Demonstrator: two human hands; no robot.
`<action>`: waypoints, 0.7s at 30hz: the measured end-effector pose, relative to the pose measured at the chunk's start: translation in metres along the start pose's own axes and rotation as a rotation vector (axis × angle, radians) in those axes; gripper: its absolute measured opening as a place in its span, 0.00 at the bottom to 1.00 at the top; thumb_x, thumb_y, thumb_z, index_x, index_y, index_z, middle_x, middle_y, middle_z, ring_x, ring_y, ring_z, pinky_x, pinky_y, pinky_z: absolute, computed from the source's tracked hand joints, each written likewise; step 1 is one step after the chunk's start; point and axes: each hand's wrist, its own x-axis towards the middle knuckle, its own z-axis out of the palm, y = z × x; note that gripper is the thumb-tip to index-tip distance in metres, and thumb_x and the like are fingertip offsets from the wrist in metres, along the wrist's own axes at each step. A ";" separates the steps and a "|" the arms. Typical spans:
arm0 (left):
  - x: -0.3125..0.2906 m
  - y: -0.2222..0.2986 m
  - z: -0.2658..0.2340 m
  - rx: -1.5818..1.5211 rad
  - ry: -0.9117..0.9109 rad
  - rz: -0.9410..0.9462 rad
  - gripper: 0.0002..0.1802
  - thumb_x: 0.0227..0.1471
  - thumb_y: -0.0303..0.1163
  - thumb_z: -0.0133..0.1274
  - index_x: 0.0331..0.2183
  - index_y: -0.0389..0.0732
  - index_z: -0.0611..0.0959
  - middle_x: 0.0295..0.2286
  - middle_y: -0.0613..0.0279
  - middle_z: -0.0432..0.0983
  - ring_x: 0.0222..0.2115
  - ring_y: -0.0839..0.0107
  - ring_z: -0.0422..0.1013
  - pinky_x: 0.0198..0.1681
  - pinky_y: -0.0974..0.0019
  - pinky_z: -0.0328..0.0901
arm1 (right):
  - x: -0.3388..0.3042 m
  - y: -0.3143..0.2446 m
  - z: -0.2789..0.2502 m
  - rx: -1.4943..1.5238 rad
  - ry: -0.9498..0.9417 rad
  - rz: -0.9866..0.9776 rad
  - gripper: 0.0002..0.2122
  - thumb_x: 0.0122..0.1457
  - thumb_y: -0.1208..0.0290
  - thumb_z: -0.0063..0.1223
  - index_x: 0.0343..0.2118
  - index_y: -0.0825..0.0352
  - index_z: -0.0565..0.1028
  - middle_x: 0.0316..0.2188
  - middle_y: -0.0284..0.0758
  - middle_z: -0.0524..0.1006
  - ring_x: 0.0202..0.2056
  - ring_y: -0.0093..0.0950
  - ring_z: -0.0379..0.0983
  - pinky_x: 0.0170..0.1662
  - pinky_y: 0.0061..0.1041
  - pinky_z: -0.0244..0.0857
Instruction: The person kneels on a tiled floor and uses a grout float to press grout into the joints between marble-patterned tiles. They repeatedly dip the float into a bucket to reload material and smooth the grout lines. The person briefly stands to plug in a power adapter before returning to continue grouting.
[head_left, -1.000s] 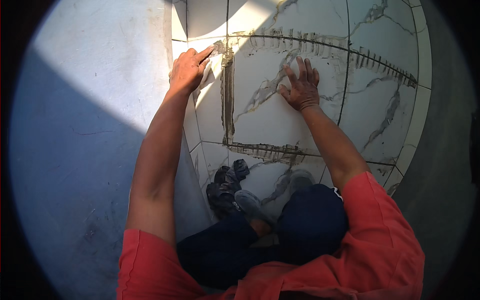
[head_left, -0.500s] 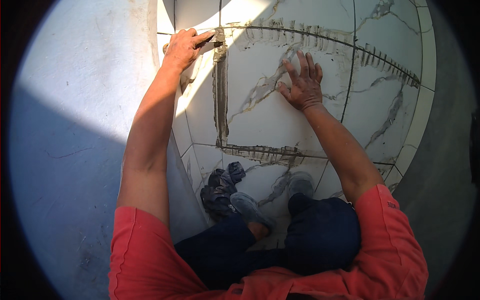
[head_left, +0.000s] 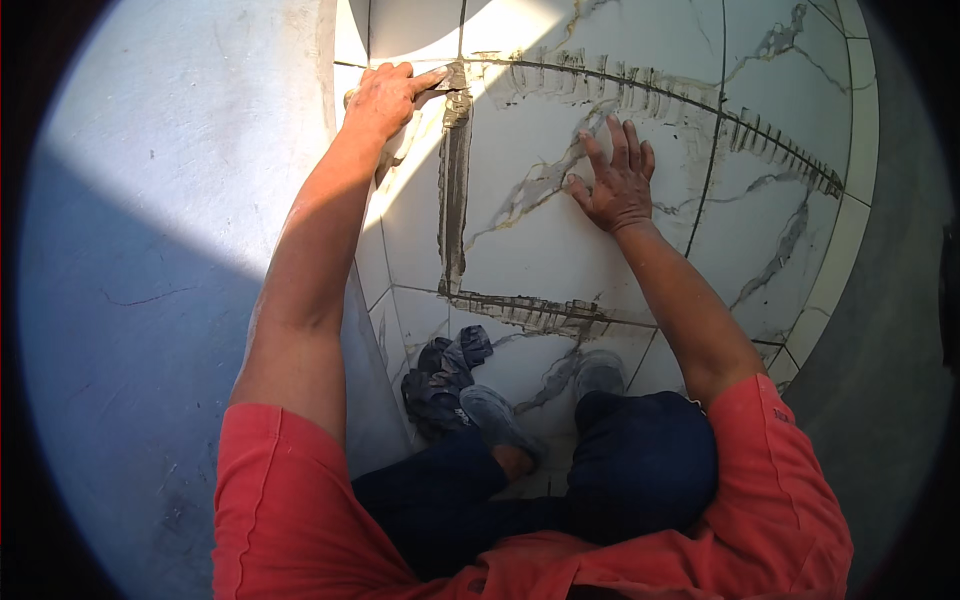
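My left hand [head_left: 385, 100] is closed round the handle of a putty knife [head_left: 454, 76], one finger stretched along the blade. Its tip rests at the upper corner of a white marble-look tile [head_left: 560, 245], where joints meet. Thick grey grout [head_left: 454, 200] runs down the joint below the blade. More grout is smeared in ridged strokes along the curving far joint [head_left: 600, 76] and the near joint [head_left: 530, 310]. Flat on the tile lies my right hand [head_left: 617, 187], fingers spread, holding nothing. The knife's handle is mostly hidden by my left hand.
A crumpled dark cloth [head_left: 445, 372] lies on the tiles near my feet, beside my grey shoes [head_left: 503, 428]. A bluish painted wall [head_left: 150, 220] borders the tiles on the left. Grey floor [head_left: 900, 330] lies beyond the tiled edge on the right.
The view has shifted slightly, so the tiles and both hands appear a little to the right and lower. The putty knife stays at the same corner; my right hand stays on the tile.
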 end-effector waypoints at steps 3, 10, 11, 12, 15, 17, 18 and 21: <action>-0.001 -0.004 -0.006 0.018 -0.038 -0.009 0.30 0.58 0.26 0.47 0.55 0.72 0.82 0.37 0.67 0.77 0.45 0.64 0.71 0.57 0.58 0.64 | 0.000 -0.002 0.000 -0.001 0.007 -0.002 0.35 0.55 0.49 0.58 0.67 0.43 0.61 0.70 0.39 0.51 0.72 0.44 0.40 0.71 0.52 0.32; 0.003 0.005 -0.033 0.037 -0.210 -0.088 0.26 0.64 0.31 0.41 0.56 0.73 0.80 0.42 0.66 0.76 0.50 0.63 0.70 0.58 0.56 0.66 | -0.001 -0.001 0.001 -0.015 -0.006 0.003 0.35 0.55 0.46 0.58 0.66 0.44 0.62 0.71 0.38 0.48 0.73 0.42 0.38 0.71 0.53 0.32; 0.004 0.006 -0.038 0.080 -0.217 -0.061 0.26 0.66 0.31 0.39 0.57 0.71 0.79 0.45 0.65 0.76 0.52 0.61 0.70 0.58 0.55 0.67 | -0.002 -0.001 0.001 -0.015 -0.015 0.012 0.35 0.55 0.46 0.58 0.66 0.44 0.62 0.71 0.38 0.48 0.73 0.42 0.38 0.71 0.53 0.32; 0.004 0.006 -0.044 0.086 -0.216 -0.066 0.26 0.66 0.31 0.39 0.57 0.71 0.79 0.45 0.65 0.76 0.52 0.61 0.70 0.58 0.55 0.67 | -0.001 -0.001 0.001 -0.010 -0.011 0.008 0.35 0.55 0.46 0.58 0.66 0.44 0.62 0.71 0.38 0.48 0.73 0.42 0.38 0.71 0.53 0.32; 0.002 0.006 -0.061 0.108 -0.223 -0.029 0.26 0.65 0.30 0.40 0.57 0.67 0.79 0.44 0.63 0.76 0.50 0.59 0.72 0.56 0.54 0.68 | -0.001 -0.002 -0.002 -0.031 -0.044 0.025 0.34 0.55 0.46 0.57 0.66 0.44 0.62 0.71 0.38 0.48 0.73 0.42 0.38 0.71 0.52 0.32; -0.005 0.005 -0.065 0.000 -0.171 -0.092 0.26 0.62 0.29 0.43 0.57 0.64 0.79 0.42 0.59 0.75 0.48 0.56 0.73 0.52 0.54 0.70 | 0.000 -0.001 0.000 -0.026 -0.020 0.015 0.34 0.55 0.46 0.57 0.66 0.44 0.62 0.71 0.38 0.49 0.73 0.42 0.38 0.72 0.52 0.31; -0.009 0.010 -0.063 -0.005 -0.177 -0.093 0.26 0.62 0.29 0.43 0.57 0.64 0.79 0.42 0.59 0.75 0.48 0.56 0.73 0.52 0.54 0.70 | -0.003 -0.001 0.000 -0.027 -0.027 0.015 0.34 0.55 0.46 0.57 0.66 0.44 0.62 0.71 0.38 0.49 0.73 0.42 0.38 0.72 0.52 0.31; -0.014 0.026 -0.050 -0.089 -0.153 -0.115 0.29 0.60 0.27 0.44 0.59 0.62 0.77 0.41 0.56 0.75 0.46 0.54 0.74 0.49 0.50 0.71 | 0.001 -0.002 -0.001 -0.042 -0.011 0.014 0.34 0.55 0.45 0.57 0.66 0.44 0.62 0.71 0.38 0.49 0.73 0.42 0.39 0.71 0.52 0.32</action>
